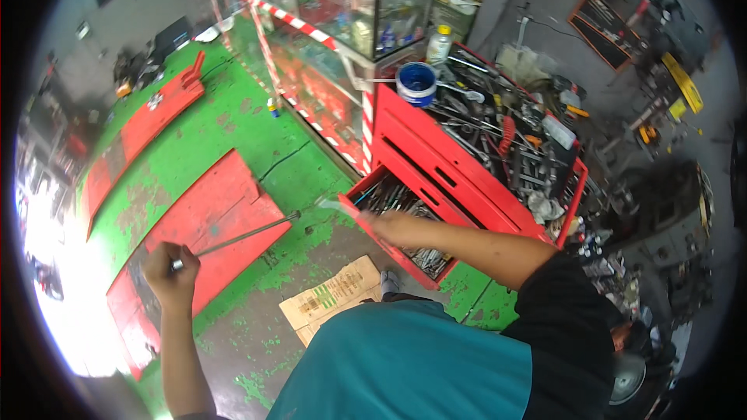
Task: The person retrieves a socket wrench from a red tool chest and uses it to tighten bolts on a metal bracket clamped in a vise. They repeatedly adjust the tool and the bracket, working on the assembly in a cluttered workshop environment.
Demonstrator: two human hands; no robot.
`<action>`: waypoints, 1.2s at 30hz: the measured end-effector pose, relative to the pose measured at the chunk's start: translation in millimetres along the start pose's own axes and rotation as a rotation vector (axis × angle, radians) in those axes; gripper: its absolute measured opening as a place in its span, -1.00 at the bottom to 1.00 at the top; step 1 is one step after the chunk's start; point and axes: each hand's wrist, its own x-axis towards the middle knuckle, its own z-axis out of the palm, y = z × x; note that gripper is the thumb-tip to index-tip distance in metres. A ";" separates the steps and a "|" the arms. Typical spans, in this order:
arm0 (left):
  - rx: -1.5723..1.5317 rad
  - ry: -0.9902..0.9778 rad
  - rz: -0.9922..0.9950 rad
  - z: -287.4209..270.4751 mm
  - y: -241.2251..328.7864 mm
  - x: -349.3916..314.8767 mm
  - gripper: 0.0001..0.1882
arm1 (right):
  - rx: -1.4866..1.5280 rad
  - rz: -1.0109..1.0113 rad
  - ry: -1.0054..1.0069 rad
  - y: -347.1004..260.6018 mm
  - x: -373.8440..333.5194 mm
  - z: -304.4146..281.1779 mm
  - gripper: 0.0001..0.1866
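My left hand (170, 268) is closed around a long, thin metal extension bar (247, 236). A shiny end shows at my fist, and the dark far end points right toward the drawer. My right hand (397, 229) is over the front edge of an open red drawer (401, 258), its fingers closed. From it a slim pale tool (340, 207), smeared by motion, sticks out to the left; its exact kind cannot be made out. Inside the drawer lie many metal hand tools (424, 258), partly hidden under my right forearm.
The red tool cabinet (459, 175) carries heaped tools, a blue tub (416, 83) and a yellow-capped bottle (439, 44). Left of it runs a glass case (311, 62) with red-white striped edges. Red panels (214, 206) and flattened cardboard (334, 293) lie on the green floor.
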 end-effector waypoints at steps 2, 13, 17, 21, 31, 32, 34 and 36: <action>-0.241 0.058 -0.539 1.6 2.7 -21.0 -0.80 | 0.097 0.001 0.126 5.8 -1.6 -6.2 -0.17; -0.897 0.174 -0.873 58.3 17.2 -81.2 -0.68 | 0.478 -0.493 0.393 -34.0 -63.4 43.1 -0.57; -0.959 0.172 -0.873 60.3 26.4 -76.6 -0.67 | 0.447 -0.519 0.365 -51.1 -80.1 34.7 -0.58; -1.005 0.175 -0.871 60.4 30.0 -73.0 -0.67 | 0.319 -0.566 0.414 -57.8 -88.2 30.8 -0.56; -0.993 0.139 -0.803 62.1 32.5 -60.5 -0.65 | 0.280 -0.624 0.413 -64.9 -93.0 25.4 -0.55; -1.007 0.129 -0.800 62.1 32.1 -59.4 -0.65 | 0.274 -0.622 0.409 -63.6 -93.2 23.5 -0.56; -0.999 0.109 -0.793 61.3 30.9 -56.3 -0.68 | 0.237 -0.640 0.400 -58.9 -92.4 18.5 -0.59; -0.974 0.083 -0.766 61.9 30.0 -50.8 -0.68 | 0.171 -0.651 0.408 -51.9 -90.0 12.2 -0.64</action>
